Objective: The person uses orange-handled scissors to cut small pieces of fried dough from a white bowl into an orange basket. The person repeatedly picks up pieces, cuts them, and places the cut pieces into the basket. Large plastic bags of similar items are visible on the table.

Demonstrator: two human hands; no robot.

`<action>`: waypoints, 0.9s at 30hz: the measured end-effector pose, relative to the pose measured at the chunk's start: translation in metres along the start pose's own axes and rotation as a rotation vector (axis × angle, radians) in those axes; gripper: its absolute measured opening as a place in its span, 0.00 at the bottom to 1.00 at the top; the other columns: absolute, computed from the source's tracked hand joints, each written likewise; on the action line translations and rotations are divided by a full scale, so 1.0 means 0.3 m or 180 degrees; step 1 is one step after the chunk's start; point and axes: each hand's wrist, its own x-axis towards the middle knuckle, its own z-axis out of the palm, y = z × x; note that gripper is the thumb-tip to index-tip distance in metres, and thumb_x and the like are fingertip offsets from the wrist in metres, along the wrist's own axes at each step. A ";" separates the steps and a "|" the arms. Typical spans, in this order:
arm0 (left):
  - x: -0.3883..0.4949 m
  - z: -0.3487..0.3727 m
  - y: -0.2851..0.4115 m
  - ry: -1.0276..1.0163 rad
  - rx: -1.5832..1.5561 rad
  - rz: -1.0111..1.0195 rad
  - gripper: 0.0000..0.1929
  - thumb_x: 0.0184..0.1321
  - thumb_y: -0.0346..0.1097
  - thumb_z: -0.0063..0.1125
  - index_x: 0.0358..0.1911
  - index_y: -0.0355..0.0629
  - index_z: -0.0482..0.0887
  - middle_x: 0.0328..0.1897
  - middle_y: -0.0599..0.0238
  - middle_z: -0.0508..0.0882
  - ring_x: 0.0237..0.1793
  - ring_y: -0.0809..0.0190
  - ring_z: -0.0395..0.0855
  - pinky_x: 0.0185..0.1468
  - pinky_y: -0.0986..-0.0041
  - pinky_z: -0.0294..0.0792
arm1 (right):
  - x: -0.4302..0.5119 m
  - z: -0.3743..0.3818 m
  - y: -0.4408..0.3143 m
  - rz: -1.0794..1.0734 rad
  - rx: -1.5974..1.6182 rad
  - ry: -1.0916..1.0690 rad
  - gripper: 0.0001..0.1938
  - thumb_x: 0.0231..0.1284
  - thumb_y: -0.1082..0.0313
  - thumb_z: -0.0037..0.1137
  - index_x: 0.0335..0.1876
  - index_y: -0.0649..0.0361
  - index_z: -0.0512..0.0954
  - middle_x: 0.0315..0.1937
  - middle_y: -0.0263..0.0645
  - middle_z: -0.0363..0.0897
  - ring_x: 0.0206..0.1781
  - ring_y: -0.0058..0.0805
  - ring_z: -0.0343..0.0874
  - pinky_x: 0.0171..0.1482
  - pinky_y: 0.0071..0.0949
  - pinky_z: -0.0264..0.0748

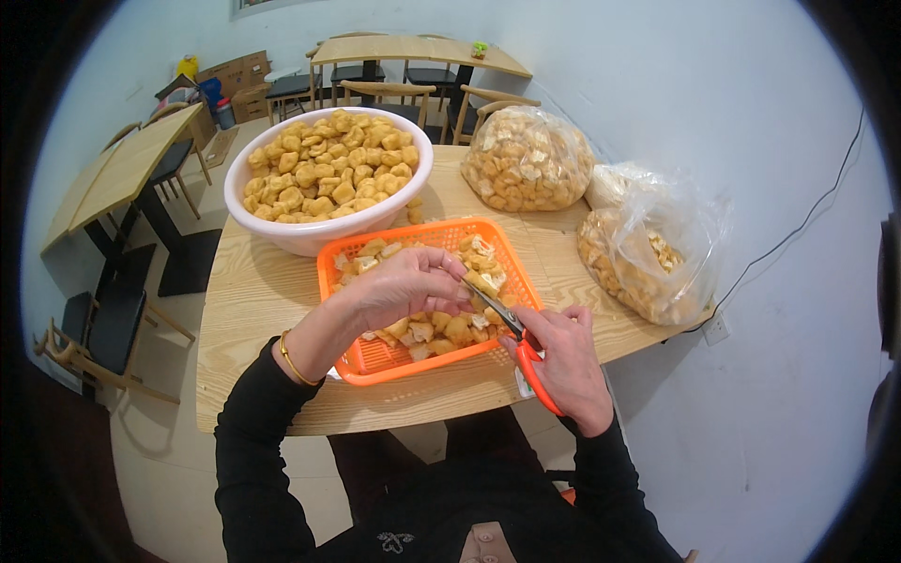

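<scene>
My right hand (566,359) grips scissors (524,338) with orange handles and dark metal blades. The blades point up and left, to the fingertips of my left hand (415,285). Those fingers pinch what looks like a fried tofu puff (481,284), partly hidden by the blades and fingers. Both hands are over an orange plastic basket (352,376) that holds cut and whole puffs (443,331), some showing pale insides. Behind it on the left, a large pinkish-white basin (310,236) is heaped with whole golden puffs (338,165).
A full clear plastic bag of puffs (528,162) stands at the wooden table's (260,366) back right. Nearer the wall (760,281) sits another bag of puffs (640,267), its top loose. Behind are another table (394,48) and chairs. A black cable (788,236) runs down to a socket (716,329).
</scene>
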 end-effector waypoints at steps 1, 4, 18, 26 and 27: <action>-0.001 -0.002 0.001 -0.0028 -0.0053 0.0003 0.10 0.62 0.23 0.66 0.43 0.42 0.79 0.40 0.63 0.87 0.45 0.61 0.90 0.44 0.78 0.80 | 0.004 -0.001 -0.002 0.0006 0.0041 -0.0014 0.18 0.61 0.60 0.70 0.54 0.57 0.82 0.25 0.35 0.78 0.30 0.35 0.75 0.52 0.35 0.62; -0.002 -0.005 0.002 -0.0092 -0.0081 -0.0008 0.08 0.62 0.24 0.66 0.41 0.42 0.81 0.38 0.65 0.87 0.44 0.63 0.89 0.45 0.78 0.80 | 0.008 -0.006 -0.007 0.0053 0.0121 -0.0072 0.18 0.61 0.58 0.69 0.53 0.58 0.82 0.21 0.36 0.77 0.26 0.37 0.72 0.49 0.35 0.63; -0.001 0.003 0.002 -0.0250 -0.0206 0.0179 0.07 0.65 0.24 0.63 0.44 0.40 0.81 0.47 0.62 0.86 0.48 0.64 0.88 0.58 0.70 0.82 | -0.006 -0.008 -0.015 -0.0230 -0.0350 0.0194 0.20 0.63 0.66 0.64 0.59 0.56 0.75 0.41 0.41 0.77 0.50 0.38 0.77 0.61 0.44 0.60; -0.005 0.006 0.006 -0.0105 -0.0186 0.0171 0.05 0.66 0.25 0.63 0.44 0.38 0.83 0.47 0.61 0.87 0.48 0.62 0.89 0.57 0.72 0.83 | 0.008 -0.014 -0.026 -0.0190 -0.0322 0.0169 0.18 0.63 0.64 0.65 0.57 0.55 0.76 0.36 0.39 0.76 0.46 0.37 0.78 0.59 0.43 0.60; -0.006 0.007 0.007 -0.0118 -0.0187 0.0219 0.05 0.67 0.26 0.63 0.44 0.38 0.83 0.47 0.61 0.87 0.49 0.62 0.89 0.58 0.72 0.83 | 0.009 -0.015 -0.025 -0.0194 -0.0245 0.0194 0.18 0.63 0.64 0.65 0.57 0.55 0.76 0.35 0.39 0.76 0.45 0.37 0.78 0.58 0.42 0.60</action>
